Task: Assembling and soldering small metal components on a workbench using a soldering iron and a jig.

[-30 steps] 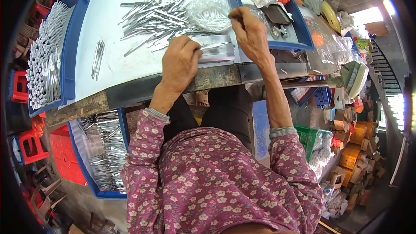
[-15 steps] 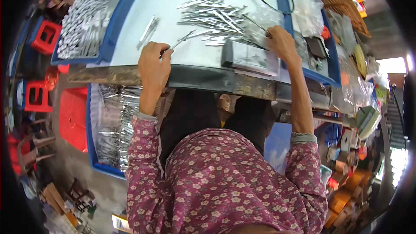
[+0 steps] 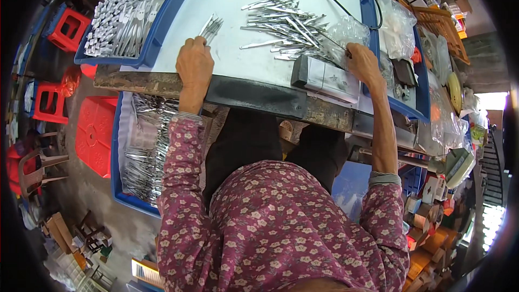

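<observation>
My left hand (image 3: 195,65) is over the table's left part, fingers closed at the lower end of a small fan of slim silvery metal pieces (image 3: 212,26); it seems to pinch one of them, though the fingertips are partly hidden. My right hand (image 3: 365,66) is closed on a thin dark rod-like tool (image 3: 334,42), whose far end reaches the right side of a loose pile of slim silvery metal pieces (image 3: 289,24). Just left of that hand, near the front edge, lies a grey-and-dark block (image 3: 327,75).
A blue tray (image 3: 143,48) of stacked metal pieces stands left on the white tabletop (image 3: 232,67). Another blue tray (image 3: 369,5) with clear bags is at right. Below the table's left edge is a third blue bin (image 3: 116,167). Red stools (image 3: 94,135) stand left.
My left hand has moved from holding a metal piece near the front edge to the small fan of pieces, which now looks fuller. My right hand still holds the tool at the pile; the view shifted slightly.
</observation>
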Demonstrator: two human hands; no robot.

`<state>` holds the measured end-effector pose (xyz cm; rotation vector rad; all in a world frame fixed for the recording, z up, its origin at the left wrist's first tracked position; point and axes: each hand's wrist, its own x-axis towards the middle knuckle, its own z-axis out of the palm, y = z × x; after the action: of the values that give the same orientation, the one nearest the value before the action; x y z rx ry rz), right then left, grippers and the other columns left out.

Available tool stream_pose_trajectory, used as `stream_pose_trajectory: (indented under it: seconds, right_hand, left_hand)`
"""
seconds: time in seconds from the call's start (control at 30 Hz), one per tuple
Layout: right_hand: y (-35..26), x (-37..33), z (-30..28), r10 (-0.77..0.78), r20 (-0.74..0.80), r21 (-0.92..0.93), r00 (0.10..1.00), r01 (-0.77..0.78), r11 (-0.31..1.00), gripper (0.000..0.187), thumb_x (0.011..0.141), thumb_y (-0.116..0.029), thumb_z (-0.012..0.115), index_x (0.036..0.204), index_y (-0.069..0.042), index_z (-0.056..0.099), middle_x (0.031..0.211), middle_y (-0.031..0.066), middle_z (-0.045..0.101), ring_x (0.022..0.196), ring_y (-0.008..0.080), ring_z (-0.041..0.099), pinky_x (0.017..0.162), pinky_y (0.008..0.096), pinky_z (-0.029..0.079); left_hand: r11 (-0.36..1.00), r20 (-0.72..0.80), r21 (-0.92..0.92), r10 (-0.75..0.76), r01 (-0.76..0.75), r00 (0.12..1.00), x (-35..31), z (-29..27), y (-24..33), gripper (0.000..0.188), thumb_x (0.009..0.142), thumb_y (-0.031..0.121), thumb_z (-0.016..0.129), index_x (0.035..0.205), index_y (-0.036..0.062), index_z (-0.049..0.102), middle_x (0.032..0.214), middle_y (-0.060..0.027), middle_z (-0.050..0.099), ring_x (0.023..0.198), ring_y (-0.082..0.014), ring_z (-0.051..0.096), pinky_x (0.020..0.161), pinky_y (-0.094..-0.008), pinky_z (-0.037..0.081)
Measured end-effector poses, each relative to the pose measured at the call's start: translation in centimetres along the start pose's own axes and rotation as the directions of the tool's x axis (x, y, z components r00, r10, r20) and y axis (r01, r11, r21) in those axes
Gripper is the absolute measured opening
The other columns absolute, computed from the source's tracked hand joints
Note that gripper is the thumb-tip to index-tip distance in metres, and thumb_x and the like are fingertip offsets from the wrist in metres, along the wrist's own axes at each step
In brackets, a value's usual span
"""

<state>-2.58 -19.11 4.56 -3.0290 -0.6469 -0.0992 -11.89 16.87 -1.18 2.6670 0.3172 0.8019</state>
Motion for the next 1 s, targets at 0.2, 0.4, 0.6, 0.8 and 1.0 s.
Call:
stream_pose_trajectory:
  seconds: [0.2,0.4,0.6,0.8,1.0]
  right_hand:
    - [-0.1,-0.2,-0.1,-0.075,-0.058,0.028,0.996,0.076,0.997,0.011,0.073,-0.009,0.052,0.076,0.002,0.053,0.079,0.0227,0.056,0.081,0.0411,0.055,0.066,0.0472,0.041]
    - [-1.0,0.0,-1.3,0.020,0.102,-0.107,0.995,-0.009,0.994,0.012,0.071,-0.003,0.049,0.077,0.003,0.058,0.086,0.0239,0.058,0.086,0.0407,0.056,0.071,0.0458,0.045]
    - [-1.2,-0.4,-1.4,-0.013,0.028,-0.070,1.000,0.015,0.997,0.009,0.068,-0.002,0.051,0.073,0.003,0.057,0.082,0.0240,0.058,0.082,0.0413,0.057,0.069,0.0461,0.045]
    - [0.7,-0.5,-1.9,0.037,-0.088,0.014,0.995,-0.036,0.999,0.011,0.066,-0.006,0.052,0.071,0.004,0.055,0.078,0.0245,0.058,0.078,0.0412,0.057,0.066,0.0467,0.043]
    - [2.5,-0.9,-2.7,0.165,-0.056,0.442,0.985,-0.124,0.888,0.012,0.067,-0.007,0.056,0.073,0.004,0.056,0.059,0.0117,0.054,0.050,0.0162,0.050,0.048,0.0298,0.040]
  left_hand:
    - [0.997,0.005,-0.078,0.003,-0.003,1.000,0.6,-0.3,1.6,0.012,0.074,0.006,0.060,0.085,0.0035,0.058,0.088,-0.0134,0.052,0.079,-0.0331,0.056,0.067,-0.0417,0.046]
    - [0.906,-0.006,-0.307,0.304,-0.291,0.953,0.4,2.3,5.2,0.007,0.074,0.007,0.057,0.077,0.0013,0.060,0.086,-0.0137,0.053,0.084,-0.0310,0.051,0.073,-0.0399,0.044]
    - [0.919,0.052,-0.172,0.367,-0.354,0.929,0.0,3.9,5.3,0.003,0.075,0.007,0.056,0.074,0.0042,0.055,0.079,-0.0107,0.052,0.079,-0.0297,0.051,0.066,-0.0410,0.039]
    - [0.925,0.108,-0.028,0.381,-0.380,0.918,-0.3,2.9,5.3,0.006,0.075,0.009,0.057,0.079,0.0054,0.054,0.077,-0.0111,0.054,0.077,-0.0279,0.052,0.066,-0.0395,0.037]
    - [0.927,0.178,-0.275,0.311,-0.256,0.934,-0.7,1.7,5.8,0.010,0.077,0.008,0.055,0.084,0.0016,0.057,0.078,-0.0149,0.056,0.078,-0.0320,0.052,0.069,-0.0418,0.040]
